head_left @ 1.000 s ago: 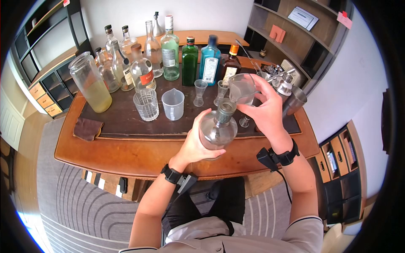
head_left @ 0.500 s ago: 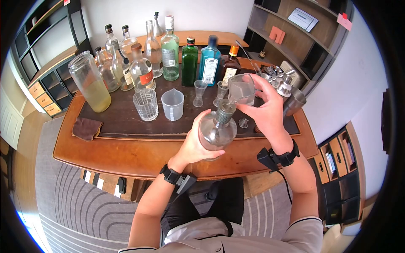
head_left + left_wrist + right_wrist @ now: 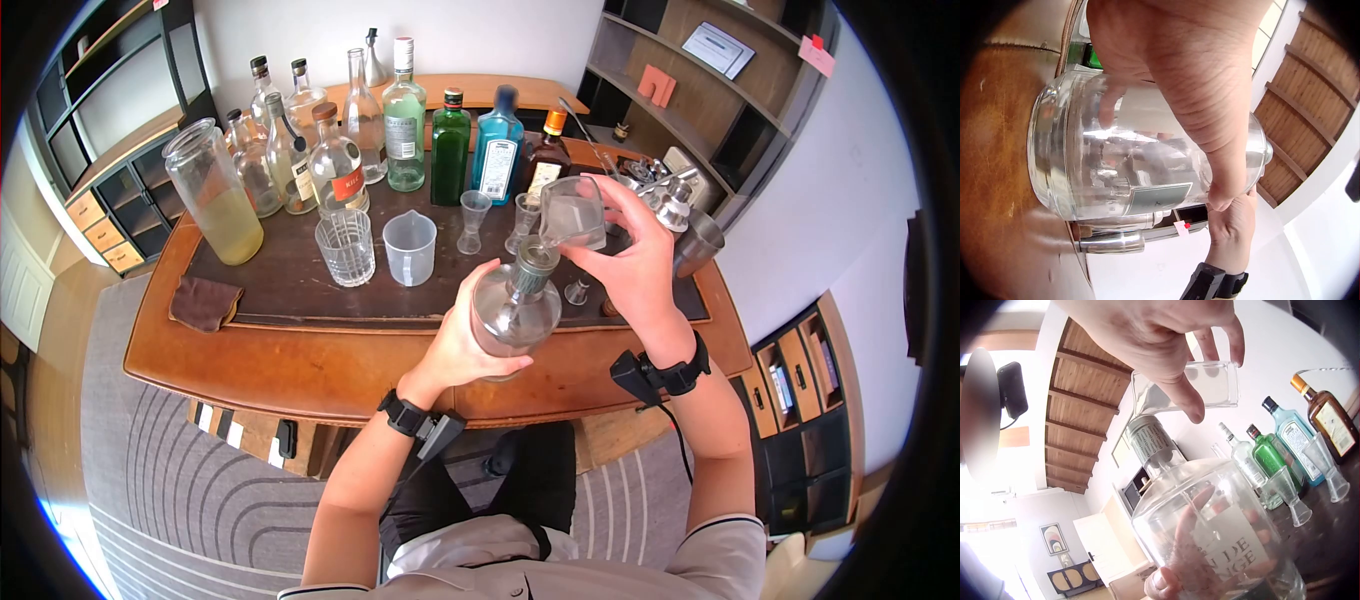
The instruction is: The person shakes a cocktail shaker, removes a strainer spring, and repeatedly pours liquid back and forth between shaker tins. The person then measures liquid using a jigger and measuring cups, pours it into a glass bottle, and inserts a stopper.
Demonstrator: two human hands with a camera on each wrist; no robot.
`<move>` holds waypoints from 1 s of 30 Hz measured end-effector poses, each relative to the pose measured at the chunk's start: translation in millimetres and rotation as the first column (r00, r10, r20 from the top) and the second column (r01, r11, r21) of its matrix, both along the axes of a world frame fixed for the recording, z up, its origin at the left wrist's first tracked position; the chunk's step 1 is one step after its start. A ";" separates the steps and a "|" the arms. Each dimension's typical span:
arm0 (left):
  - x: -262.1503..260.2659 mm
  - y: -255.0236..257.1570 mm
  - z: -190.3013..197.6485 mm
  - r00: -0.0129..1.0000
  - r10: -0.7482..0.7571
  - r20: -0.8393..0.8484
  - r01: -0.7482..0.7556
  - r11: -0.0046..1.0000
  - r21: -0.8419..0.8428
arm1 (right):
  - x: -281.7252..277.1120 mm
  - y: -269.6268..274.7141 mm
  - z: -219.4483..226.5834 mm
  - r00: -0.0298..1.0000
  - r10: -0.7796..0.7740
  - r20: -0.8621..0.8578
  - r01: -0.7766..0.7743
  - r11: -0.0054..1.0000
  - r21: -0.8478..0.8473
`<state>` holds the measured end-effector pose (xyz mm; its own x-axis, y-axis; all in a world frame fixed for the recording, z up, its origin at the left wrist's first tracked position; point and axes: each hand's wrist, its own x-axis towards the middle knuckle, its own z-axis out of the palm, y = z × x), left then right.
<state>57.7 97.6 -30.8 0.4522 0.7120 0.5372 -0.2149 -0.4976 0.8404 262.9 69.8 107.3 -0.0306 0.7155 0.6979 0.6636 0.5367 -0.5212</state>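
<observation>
My left hand [image 3: 455, 335] grips a round clear glass bottle [image 3: 515, 300] by its body, over the front edge of the table. The bottle leans, and its mouth, with a grey-green printed band [image 3: 1149, 439] at the neck, points up toward my right hand [image 3: 640, 250]. Between thumb and fingers my right hand holds a clear drinking glass [image 3: 572, 212], tipped on its side with its rim right at the bottle's mouth. Clear liquid lies in the glass, and a thin stream runs down inside the bottle [image 3: 1197, 519] in the right wrist view.
Two jiggers [image 3: 474, 222] stand just beyond the bottle. A measuring cup [image 3: 410, 248], a cut-glass tumbler [image 3: 346, 248] and a tall jar of yellowish liquid [image 3: 215, 195] are to the left. Several bottles [image 3: 450, 150] line the back; metal barware [image 3: 675, 205] sits at the right.
The drinking glass has tipped slightly further over the bottle's mouth. My left hand and the bottle have hardly moved.
</observation>
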 end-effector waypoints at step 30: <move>-1.5 -1.8 1.0 0.999 -0.050 0.009 0.050 0.995 -0.090 | -3.0 -0.8 3.6 0.993 -0.031 0.110 0.016 0.990 0.137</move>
